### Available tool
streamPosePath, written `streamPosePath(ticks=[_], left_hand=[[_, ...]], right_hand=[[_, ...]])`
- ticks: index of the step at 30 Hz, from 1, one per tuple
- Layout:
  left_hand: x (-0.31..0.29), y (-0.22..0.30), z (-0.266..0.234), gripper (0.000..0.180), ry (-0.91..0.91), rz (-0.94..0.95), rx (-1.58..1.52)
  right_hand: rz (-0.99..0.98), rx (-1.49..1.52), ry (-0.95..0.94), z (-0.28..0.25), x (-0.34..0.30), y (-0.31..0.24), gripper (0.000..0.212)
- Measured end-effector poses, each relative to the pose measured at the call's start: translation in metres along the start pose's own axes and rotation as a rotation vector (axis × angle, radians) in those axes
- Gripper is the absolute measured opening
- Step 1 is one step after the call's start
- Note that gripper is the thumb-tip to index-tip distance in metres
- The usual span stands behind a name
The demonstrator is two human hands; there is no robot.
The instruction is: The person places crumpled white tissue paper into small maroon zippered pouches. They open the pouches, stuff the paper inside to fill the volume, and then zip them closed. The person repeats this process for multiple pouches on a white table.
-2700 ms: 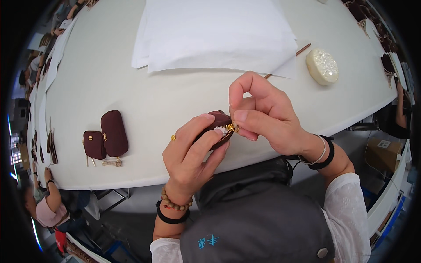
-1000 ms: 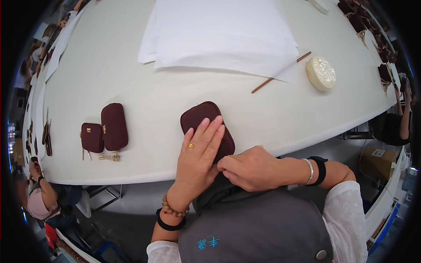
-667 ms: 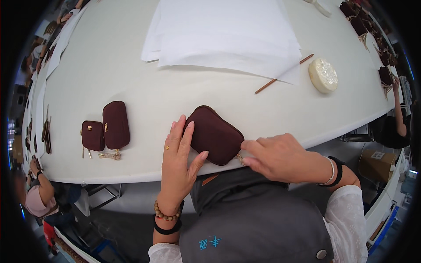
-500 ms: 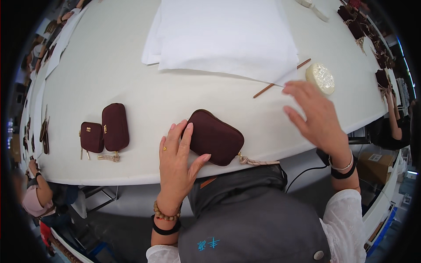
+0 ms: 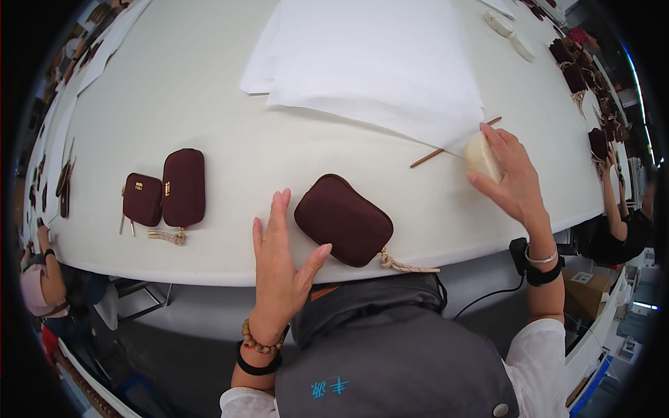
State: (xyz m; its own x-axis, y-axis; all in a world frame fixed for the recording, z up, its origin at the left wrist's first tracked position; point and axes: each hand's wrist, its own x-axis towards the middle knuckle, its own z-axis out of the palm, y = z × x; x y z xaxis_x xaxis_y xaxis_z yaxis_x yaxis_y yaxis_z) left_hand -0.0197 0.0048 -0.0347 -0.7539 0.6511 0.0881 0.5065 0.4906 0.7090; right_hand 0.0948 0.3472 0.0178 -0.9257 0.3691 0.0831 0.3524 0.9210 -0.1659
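Observation:
A dark maroon zippered pouch lies flat near the table's front edge, a braided beige cord pull hanging off its lower right corner. My left hand is just left of it, fingers outstretched and holding nothing; its thumb is close to the pouch's lower edge. Farther right, my right hand has its fingers and thumb around a rounded cream-coloured block, which looks tilted. The block's far side is hidden by the fingers.
Large white paper sheets cover the table's far middle, with a thin brown stick by their corner. Two smaller maroon pouches stand at the left. A white wrapped item lies far right. Co-workers sit at both sides, one at right.
My right hand has come down onto the cream block and taken hold of it. My left hand's fingers have come off the maroon pouch. The view has shifted slightly.

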Motion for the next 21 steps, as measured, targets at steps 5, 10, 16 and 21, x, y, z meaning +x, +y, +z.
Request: streamPosePath(ticks=[5, 10, 16, 21], left_hand=[[-0.006, -0.007, -0.006, 0.064, 0.161, -0.084, -0.098], [-0.010, -0.011, -0.010, 0.059, 0.229, -0.062, -0.150], [-0.017, -0.015, -0.022, 0.058, 0.287, -0.028, -0.232], [-0.023, -0.029, -0.025, 0.056, 0.294, -0.051, -0.217]], right_hand=[[-0.461, 0.240, -0.049, -0.029, 0.003, -0.118, 0.075], [-0.673, 0.229, 0.005, -0.002, -0.001, -0.171, 0.082], [-0.648, 0.138, -0.123, 0.009, 0.018, -0.190, 0.076], [-0.705, 0.018, 0.067, -0.008, 0.020, -0.206, 0.080]])
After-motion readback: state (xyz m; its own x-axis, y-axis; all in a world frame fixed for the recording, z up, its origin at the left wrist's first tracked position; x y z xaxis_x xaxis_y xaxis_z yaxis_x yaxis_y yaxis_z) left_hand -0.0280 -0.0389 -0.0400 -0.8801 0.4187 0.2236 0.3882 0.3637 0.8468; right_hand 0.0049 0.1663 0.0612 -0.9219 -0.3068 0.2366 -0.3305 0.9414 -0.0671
